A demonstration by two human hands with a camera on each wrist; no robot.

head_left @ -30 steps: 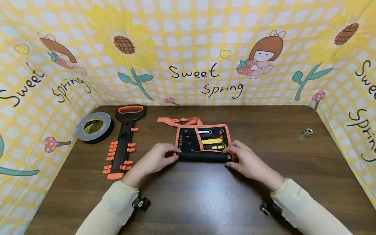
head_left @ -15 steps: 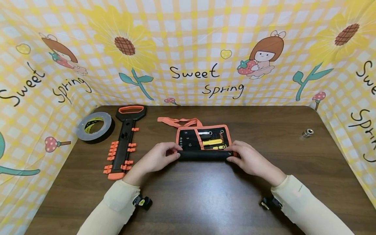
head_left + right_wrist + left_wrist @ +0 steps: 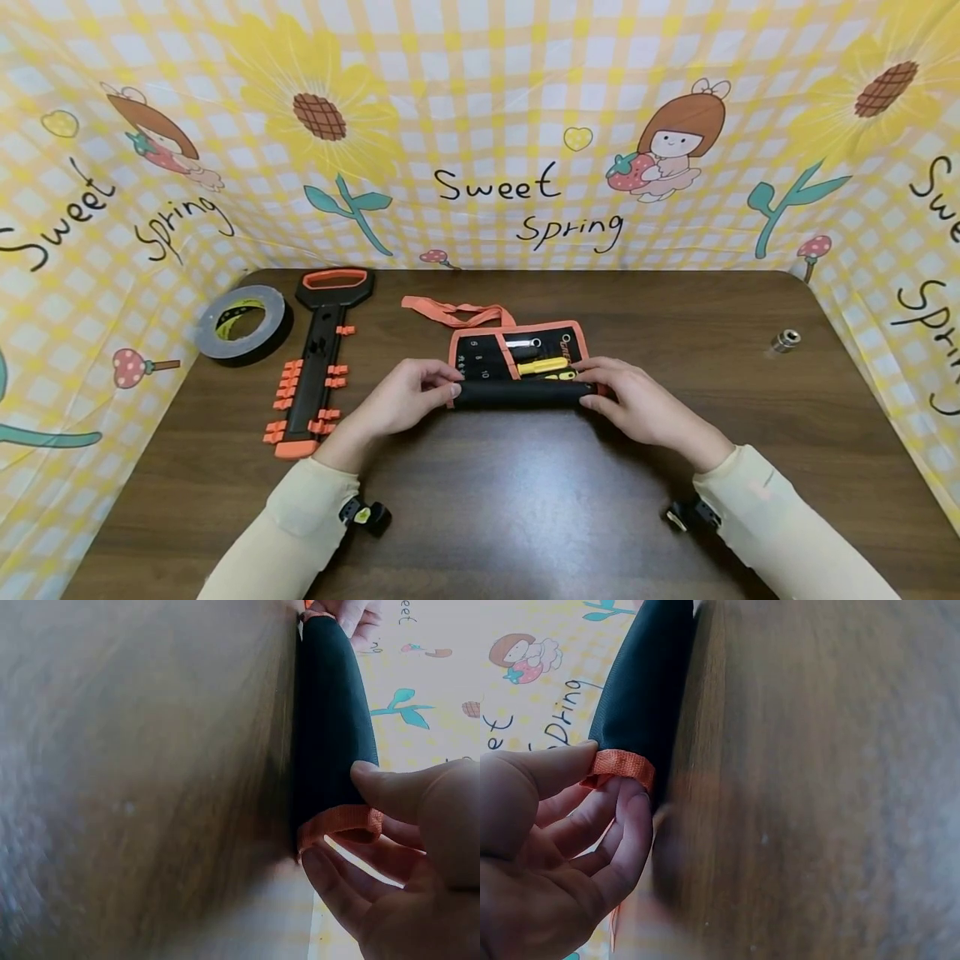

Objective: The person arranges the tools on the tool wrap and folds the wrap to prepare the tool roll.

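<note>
A black tool roll (image 3: 521, 394) with orange edging lies mid-table, its near part rolled into a tube. Its flat far part shows printed numbers, a wrench (image 3: 522, 342) and a yellow-handled tool (image 3: 543, 366) in the pockets. My left hand (image 3: 407, 397) grips the tube's left end, thumb on the near side. At the right end my right hand (image 3: 639, 403) pinches the tube between thumb and fingers. Both wrist views show the orange-trimmed ends of the tool roll (image 3: 646, 682) between curled fingers. What lies inside the tube is hidden.
An orange strap (image 3: 457, 313) trails behind the roll. On the left are a roll of tape (image 3: 273, 333) and a black holder (image 3: 309, 387) with orange clips. A metal socket (image 3: 786, 339) stands far right. Patterned cloth (image 3: 495, 125) walls the table's back and sides.
The tube has turned a little farther from me, covering more of the printed numbers and pockets. Both hands have moved slightly with it. The other things have stayed put.
</note>
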